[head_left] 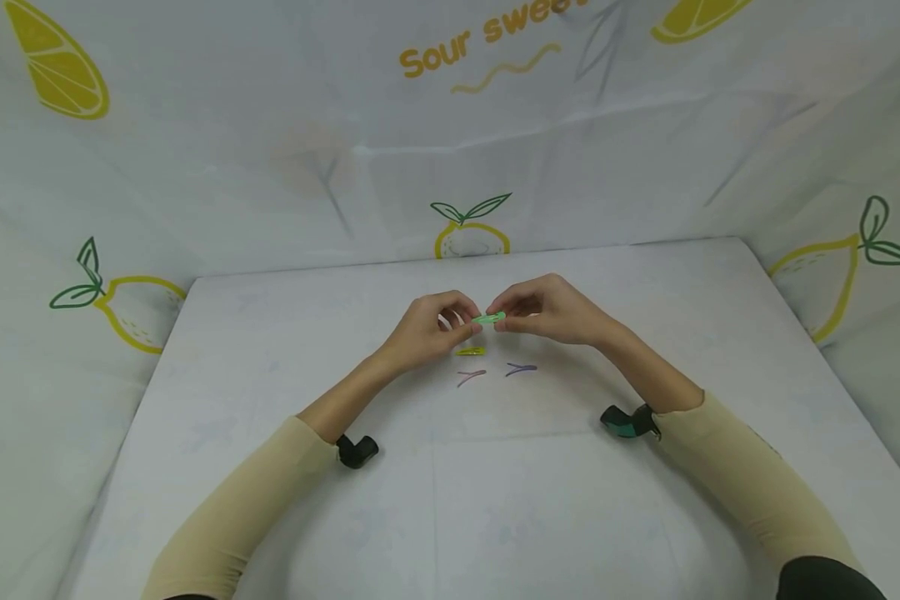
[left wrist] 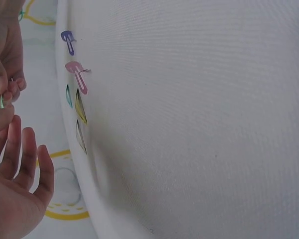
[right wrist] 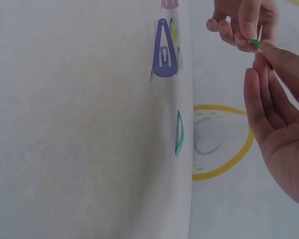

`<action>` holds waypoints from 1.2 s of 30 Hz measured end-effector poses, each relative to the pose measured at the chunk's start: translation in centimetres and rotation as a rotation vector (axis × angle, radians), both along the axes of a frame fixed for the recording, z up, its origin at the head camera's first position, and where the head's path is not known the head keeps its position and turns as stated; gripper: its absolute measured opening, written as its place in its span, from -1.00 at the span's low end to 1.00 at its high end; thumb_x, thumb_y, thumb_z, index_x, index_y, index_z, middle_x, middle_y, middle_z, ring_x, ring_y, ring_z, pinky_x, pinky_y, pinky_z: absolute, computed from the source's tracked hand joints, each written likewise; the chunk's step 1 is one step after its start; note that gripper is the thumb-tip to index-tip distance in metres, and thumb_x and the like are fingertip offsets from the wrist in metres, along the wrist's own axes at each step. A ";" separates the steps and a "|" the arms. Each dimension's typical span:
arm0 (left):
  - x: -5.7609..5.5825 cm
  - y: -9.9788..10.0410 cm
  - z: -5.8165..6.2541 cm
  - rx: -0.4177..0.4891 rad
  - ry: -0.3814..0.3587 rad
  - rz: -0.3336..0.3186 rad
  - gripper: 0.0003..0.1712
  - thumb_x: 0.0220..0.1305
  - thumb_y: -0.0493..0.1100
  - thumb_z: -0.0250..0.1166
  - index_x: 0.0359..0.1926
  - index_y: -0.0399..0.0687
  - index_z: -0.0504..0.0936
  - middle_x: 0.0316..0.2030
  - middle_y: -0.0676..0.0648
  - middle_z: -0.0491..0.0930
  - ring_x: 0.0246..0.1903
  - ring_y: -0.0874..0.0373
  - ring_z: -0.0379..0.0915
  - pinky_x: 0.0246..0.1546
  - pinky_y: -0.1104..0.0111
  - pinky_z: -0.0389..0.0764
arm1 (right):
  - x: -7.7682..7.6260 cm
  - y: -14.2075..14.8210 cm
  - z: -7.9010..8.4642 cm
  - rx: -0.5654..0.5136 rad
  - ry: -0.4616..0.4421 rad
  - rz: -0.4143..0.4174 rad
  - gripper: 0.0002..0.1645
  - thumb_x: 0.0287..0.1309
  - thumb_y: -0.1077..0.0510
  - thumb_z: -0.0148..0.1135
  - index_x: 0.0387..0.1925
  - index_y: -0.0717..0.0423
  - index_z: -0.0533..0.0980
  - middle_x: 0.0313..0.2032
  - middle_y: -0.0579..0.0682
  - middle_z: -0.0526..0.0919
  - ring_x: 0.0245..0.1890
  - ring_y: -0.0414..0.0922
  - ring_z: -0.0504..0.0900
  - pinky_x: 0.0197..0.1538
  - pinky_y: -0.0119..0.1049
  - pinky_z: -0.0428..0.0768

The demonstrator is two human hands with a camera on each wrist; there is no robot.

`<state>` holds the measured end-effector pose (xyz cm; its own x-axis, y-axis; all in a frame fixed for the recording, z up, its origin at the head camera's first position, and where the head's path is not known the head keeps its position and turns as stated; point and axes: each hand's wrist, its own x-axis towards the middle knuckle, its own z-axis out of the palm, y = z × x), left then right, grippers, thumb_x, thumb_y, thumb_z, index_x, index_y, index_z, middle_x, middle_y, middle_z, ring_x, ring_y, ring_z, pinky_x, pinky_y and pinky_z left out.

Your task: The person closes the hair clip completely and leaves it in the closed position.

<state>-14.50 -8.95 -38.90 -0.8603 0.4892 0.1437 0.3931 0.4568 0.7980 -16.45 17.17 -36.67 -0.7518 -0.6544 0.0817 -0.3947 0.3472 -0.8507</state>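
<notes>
Above the table, a green snap hair clip (head_left: 489,317) is held at both ends. My left hand (head_left: 427,327) pinches its left end between thumb and fingers, and my right hand (head_left: 551,310) pinches its right end. Just below the hands, a yellow hair clip (head_left: 470,352) lies on the table. Nearer to me are a pink hair clip (head_left: 471,377) and a purple hair clip (head_left: 521,368), both with their two parts sprung apart. In the left wrist view a teal clip (left wrist: 69,96) and a pale clip (left wrist: 80,136) also lie there.
The white-covered table (head_left: 555,517) reaches back to a hanging white cloth (head_left: 255,167) printed with lemons. Dark wrist devices sit at the left cuff (head_left: 357,452) and the right cuff (head_left: 626,422).
</notes>
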 end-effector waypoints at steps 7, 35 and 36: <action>0.0 0.0 -0.1 0.001 0.003 0.003 -0.89 0.45 -0.21 0.44 -0.08 -0.12 0.76 -0.24 -0.07 0.76 -0.23 0.11 0.65 -0.12 0.35 0.70 | 0.0 -0.1 0.0 0.005 0.004 -0.006 -0.75 0.33 0.32 0.48 0.02 0.16 0.77 -0.10 0.07 0.86 -0.22 0.03 0.80 0.05 -0.40 0.76; 0.4 -1.0 -0.4 0.002 -0.058 0.000 -0.89 0.44 -0.19 0.46 -0.08 -0.09 0.77 -0.24 -0.05 0.76 -0.26 0.14 0.64 -0.23 0.42 0.62 | -0.2 0.6 -0.2 0.113 0.005 -0.067 -0.78 0.32 0.24 0.52 -0.03 0.17 0.76 -0.11 0.03 0.85 -0.14 -0.12 0.80 0.11 -0.30 0.77; 0.4 -1.0 -0.5 0.001 -0.057 0.000 -0.89 0.44 -0.19 0.46 -0.08 -0.09 0.77 -0.23 -0.05 0.76 -0.26 0.14 0.64 -0.24 0.42 0.62 | -0.2 0.7 -0.2 0.116 0.001 -0.068 -0.79 0.32 0.23 0.52 -0.03 0.16 0.76 -0.11 0.03 0.85 -0.14 -0.11 0.80 0.11 -0.30 0.77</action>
